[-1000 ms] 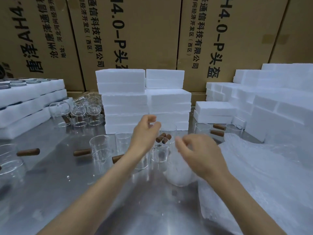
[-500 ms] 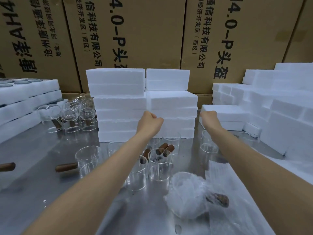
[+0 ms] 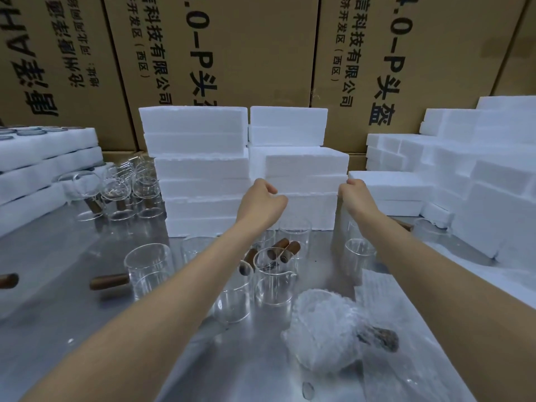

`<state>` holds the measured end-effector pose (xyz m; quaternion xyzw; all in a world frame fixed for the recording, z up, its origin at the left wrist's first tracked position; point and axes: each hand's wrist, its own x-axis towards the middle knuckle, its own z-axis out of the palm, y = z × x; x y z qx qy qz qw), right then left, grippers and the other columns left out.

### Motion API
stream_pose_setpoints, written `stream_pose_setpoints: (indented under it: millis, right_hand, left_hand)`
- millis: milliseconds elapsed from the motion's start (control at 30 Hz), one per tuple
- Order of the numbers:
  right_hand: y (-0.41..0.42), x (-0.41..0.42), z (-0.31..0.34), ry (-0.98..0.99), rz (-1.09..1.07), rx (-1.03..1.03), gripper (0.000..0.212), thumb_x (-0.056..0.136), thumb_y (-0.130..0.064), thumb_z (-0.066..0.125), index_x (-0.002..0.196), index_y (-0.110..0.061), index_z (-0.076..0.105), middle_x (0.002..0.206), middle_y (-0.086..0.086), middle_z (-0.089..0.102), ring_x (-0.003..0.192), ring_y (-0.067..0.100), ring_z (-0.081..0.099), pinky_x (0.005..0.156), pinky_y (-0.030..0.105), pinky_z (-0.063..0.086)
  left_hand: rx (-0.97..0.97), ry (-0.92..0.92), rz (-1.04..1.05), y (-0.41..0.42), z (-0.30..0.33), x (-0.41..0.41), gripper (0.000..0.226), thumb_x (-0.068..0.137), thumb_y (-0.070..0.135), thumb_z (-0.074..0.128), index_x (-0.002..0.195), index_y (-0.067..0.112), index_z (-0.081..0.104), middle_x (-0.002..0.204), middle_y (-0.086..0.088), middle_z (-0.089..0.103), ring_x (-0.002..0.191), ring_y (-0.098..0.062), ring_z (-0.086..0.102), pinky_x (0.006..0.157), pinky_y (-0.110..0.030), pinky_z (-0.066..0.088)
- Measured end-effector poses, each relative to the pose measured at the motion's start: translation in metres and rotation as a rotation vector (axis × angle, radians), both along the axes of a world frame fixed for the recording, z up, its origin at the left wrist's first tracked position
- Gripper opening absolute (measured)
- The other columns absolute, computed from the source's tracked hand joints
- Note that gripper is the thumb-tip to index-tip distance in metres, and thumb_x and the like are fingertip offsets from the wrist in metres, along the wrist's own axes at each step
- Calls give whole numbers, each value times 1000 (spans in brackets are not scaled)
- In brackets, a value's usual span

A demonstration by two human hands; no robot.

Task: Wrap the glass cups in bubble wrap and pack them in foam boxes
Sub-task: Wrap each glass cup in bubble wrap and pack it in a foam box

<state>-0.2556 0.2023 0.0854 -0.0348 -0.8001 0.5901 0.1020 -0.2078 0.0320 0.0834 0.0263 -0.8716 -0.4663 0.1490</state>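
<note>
A glass cup wrapped in bubble wrap (image 3: 322,329) lies on the metal table (image 3: 58,300), its dark wooden handle (image 3: 377,338) sticking out to the right. Beyond it, both arms stretch to the right-hand stack of white foam boxes (image 3: 307,166). My left hand (image 3: 262,200) grips the left end of a foam box (image 3: 307,185) in the middle of that stack. My right hand (image 3: 355,195) grips its right end. Several bare glass cups (image 3: 275,274) with wooden handles stand between my forearms.
A second foam stack (image 3: 197,146) stands to the left of the first. More foam boxes (image 3: 478,175) are piled at the right, and trays holding cups (image 3: 43,158) at the left. A bubble wrap sheet (image 3: 406,320) lies at the right. Cardboard cartons (image 3: 232,53) form a wall behind.
Both hands left the wrapped cup on the table and reached forward to the right foam stack, closing on the two ends of one box. The view shifted forward with them.
</note>
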Motion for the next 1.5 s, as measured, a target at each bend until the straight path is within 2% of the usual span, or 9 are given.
stream_pose_setpoints:
  millis: [133, 300, 500, 633, 767, 1000, 1167, 1333, 1500]
  right_hand:
    - [8, 12, 4, 21, -78, 7, 34, 90, -3, 32, 67, -25, 22, 66, -2, 29, 56, 14, 28, 48, 27, 19]
    - [15, 41, 12, 86, -132, -25, 20, 92, -6, 33, 81, -22, 35, 68, -2, 33, 57, 14, 31, 47, 26, 23]
    - [14, 109, 24, 189, -124, -74, 32, 91, -14, 37, 122, -18, 47, 83, -9, 48, 66, 11, 42, 52, 24, 32]
    - [6, 179, 19, 233, -29, -126, 36, 90, -18, 45, 125, -27, 46, 113, -14, 54, 98, 7, 52, 73, 26, 38]
    - [-11, 237, -3, 214, 82, -171, 36, 91, -18, 50, 122, -35, 43, 103, -32, 50, 91, -16, 49, 62, 12, 38]
    - [-34, 306, -50, 181, 214, -158, 45, 87, -12, 53, 114, -46, 43, 102, -38, 53, 102, -18, 49, 74, 14, 40]
    - [-36, 338, -72, 131, 288, -68, 43, 84, -16, 53, 104, -51, 39, 95, -54, 43, 97, -25, 45, 76, 13, 38]
    - [-34, 360, -85, 61, 240, 85, 46, 83, -17, 58, 102, -53, 38, 103, -38, 52, 97, -22, 48, 85, 16, 37]
    - [-30, 355, -82, -17, 226, 241, 39, 85, -31, 54, 107, -46, 27, 116, -24, 47, 108, -1, 50, 86, 22, 36]
  left_hand:
    - [-27, 55, -40, 5, 11, 17, 20, 90, 21, 52, 109, 19, 46, 78, 4, 52, 60, -10, 47, 53, -28, 32]
    - [-56, 103, -84, 8, 20, 48, 19, 90, 20, 52, 107, 21, 45, 79, 17, 42, 50, -11, 45, 50, -26, 36]
    - [-8, 152, -95, -15, 27, 109, 27, 90, 26, 56, 114, 27, 43, 111, 13, 57, 93, -4, 58, 60, -23, 46]
    - [47, 167, -60, -44, 26, 170, 40, 84, 40, 61, 118, 39, 41, 92, 20, 65, 72, 7, 64, 52, -16, 44]
    - [142, 169, -29, -73, 14, 215, 43, 71, 44, 50, 114, 40, 47, 85, 13, 73, 79, -6, 70, 74, -36, 51]
    - [260, 198, 41, -111, -12, 266, 28, 72, 39, 41, 87, 42, 65, 71, -8, 72, 66, -26, 71, 66, -36, 46]
    - [260, 200, 91, -119, -28, 293, 34, 62, 63, 43, 80, 46, 66, 66, -8, 69, 56, -15, 64, 65, -37, 48]
    - [86, 174, 121, -118, -36, 308, 43, 64, 74, 36, 86, 50, 63, 80, 23, 67, 71, 6, 59, 64, -38, 48]
    - [38, 24, 52, -107, -45, 299, 57, 59, 75, 39, 73, 25, 61, 66, -1, 62, 64, -20, 57, 72, -48, 51]
